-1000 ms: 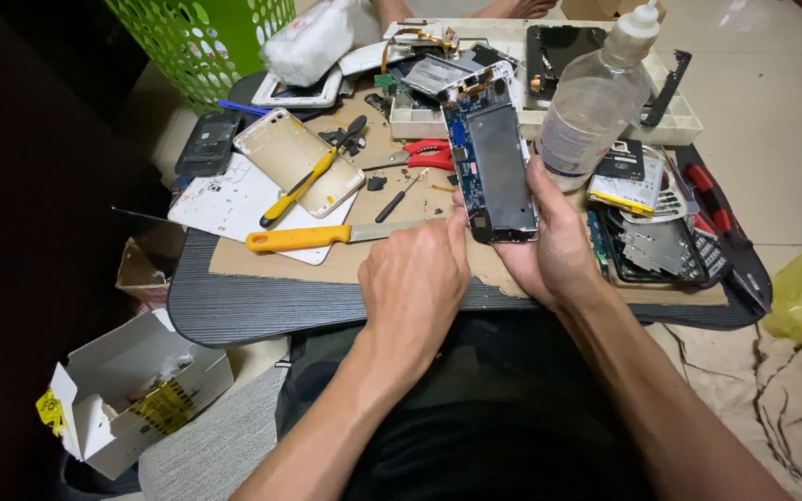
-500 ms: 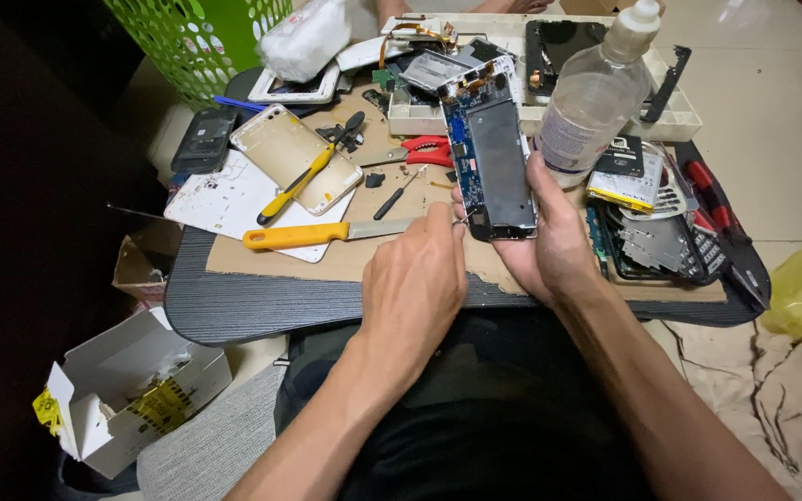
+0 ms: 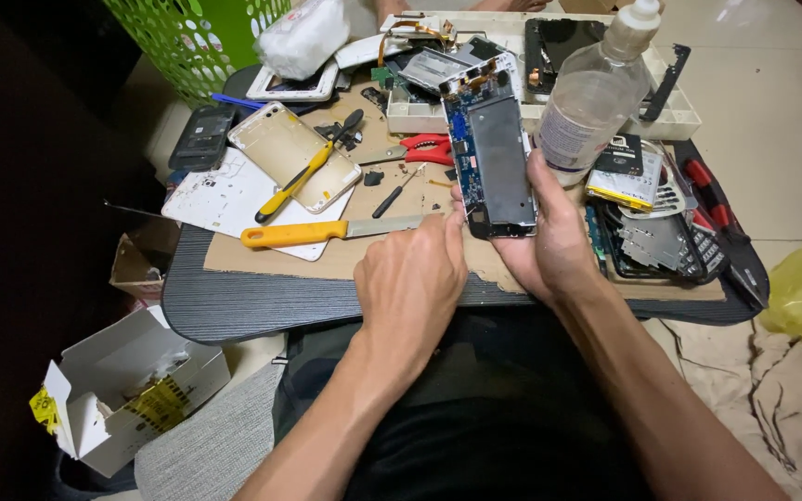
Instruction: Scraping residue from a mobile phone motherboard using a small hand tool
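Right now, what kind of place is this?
Likely a makeshift home phone-repair spot: a low table on the floor, an opened phone in the right hand, a yellow-handled knife, loose phone parts.

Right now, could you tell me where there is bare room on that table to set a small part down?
Bare cardboard lies below the yellow-handled knife, left of the left hand. The dark table edge in front is bare too. Crowded: around the opened phone in the right hand, and the parts behind.

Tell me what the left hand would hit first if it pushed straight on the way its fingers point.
The left hand points up-right at the opened phone in the right hand; its lower left edge likely comes first, though depth is unclear.
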